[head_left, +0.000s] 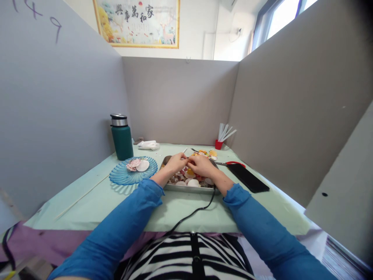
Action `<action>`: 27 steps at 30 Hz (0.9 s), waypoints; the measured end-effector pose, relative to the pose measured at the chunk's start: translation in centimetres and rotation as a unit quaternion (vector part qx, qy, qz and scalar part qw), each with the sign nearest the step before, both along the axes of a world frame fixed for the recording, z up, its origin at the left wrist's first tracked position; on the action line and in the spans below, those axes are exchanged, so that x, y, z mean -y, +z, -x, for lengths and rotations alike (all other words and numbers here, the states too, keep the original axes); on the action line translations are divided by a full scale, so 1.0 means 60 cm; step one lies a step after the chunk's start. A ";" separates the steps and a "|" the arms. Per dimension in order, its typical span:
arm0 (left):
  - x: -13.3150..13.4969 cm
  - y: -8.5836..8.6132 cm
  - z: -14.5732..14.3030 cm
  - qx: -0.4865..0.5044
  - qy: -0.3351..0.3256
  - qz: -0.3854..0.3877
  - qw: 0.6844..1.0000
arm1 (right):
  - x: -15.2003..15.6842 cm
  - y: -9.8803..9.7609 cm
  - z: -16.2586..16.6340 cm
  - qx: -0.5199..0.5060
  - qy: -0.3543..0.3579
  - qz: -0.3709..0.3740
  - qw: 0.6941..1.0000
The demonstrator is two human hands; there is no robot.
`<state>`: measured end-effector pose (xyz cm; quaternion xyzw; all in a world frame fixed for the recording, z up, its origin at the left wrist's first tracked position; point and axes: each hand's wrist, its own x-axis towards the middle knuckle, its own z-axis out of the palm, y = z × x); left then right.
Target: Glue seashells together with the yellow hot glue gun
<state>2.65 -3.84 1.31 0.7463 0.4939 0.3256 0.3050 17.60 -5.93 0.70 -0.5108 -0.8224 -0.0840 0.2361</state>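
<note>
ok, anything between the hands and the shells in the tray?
Nothing visible: left hand and right hand are over the shells. Only the cord comes close, crossing the tray's near rim toward its right end; where it leads is hidden.

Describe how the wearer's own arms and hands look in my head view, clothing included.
The left hand and right hand are bare, with no gloves. The left sleeve and right sleeve are plain blue, loose and creased, with gathered cuffs ending short of the wrists. I see no markings on either sleeve. Finer finger details are too small to tell.
</note>
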 end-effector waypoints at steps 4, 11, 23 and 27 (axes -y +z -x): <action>0.004 0.003 0.000 -0.006 0.006 -0.006 1.000 | 0.001 0.001 0.001 0.002 -0.002 0.000 1.000; 0.001 0.001 0.000 0.011 -0.002 -0.006 1.000 | 0.002 0.001 0.001 -0.005 -0.002 0.000 1.000; -0.005 -0.003 0.003 0.043 -0.023 -0.007 0.999 | -0.001 0.000 0.001 -0.019 -0.007 -0.011 1.000; -0.007 -0.005 0.003 0.040 -0.017 -0.010 0.999 | -0.001 0.000 0.001 -0.016 -0.008 -0.015 1.000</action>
